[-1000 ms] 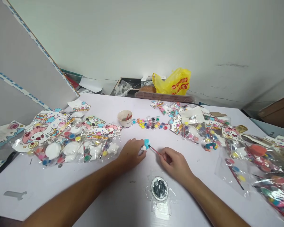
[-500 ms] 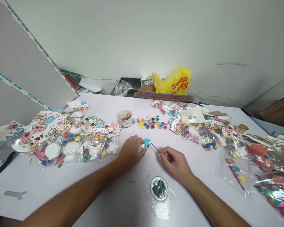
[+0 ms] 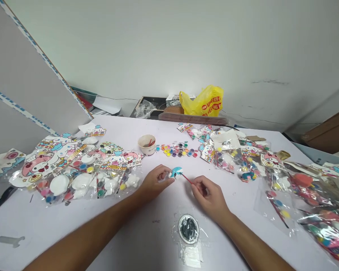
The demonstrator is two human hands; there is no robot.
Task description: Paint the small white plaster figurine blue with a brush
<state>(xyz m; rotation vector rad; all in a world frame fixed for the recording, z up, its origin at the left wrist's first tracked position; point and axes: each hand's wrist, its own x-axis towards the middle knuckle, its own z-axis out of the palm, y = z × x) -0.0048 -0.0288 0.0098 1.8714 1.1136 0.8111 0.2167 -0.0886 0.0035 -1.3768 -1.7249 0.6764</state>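
Observation:
My left hand (image 3: 154, 182) pinches a small plaster figure (image 3: 175, 172), partly painted blue, just above the white table (image 3: 147, 237). My right hand (image 3: 208, 195) grips a thin red paintbrush (image 3: 187, 178) whose tip touches the figure's right side. Both hands are closed around what they hold, near the table's middle. A row of small paint pots (image 3: 177, 149) lies beyond the hands, beside a paper cup (image 3: 147, 144) with a red brush in it.
Bags of white plaster shapes and cartoon cards (image 3: 79, 169) cover the left side; more kit bags (image 3: 271, 169) crowd the right. A round lid in clear wrap (image 3: 188, 229) lies near me. A yellow plastic bag (image 3: 203, 100) sits behind the table's far edge.
The figure has been turned a little in my left fingers and the brush tip has shifted along it. The view has tipped slightly; both hands stay in the same spot.

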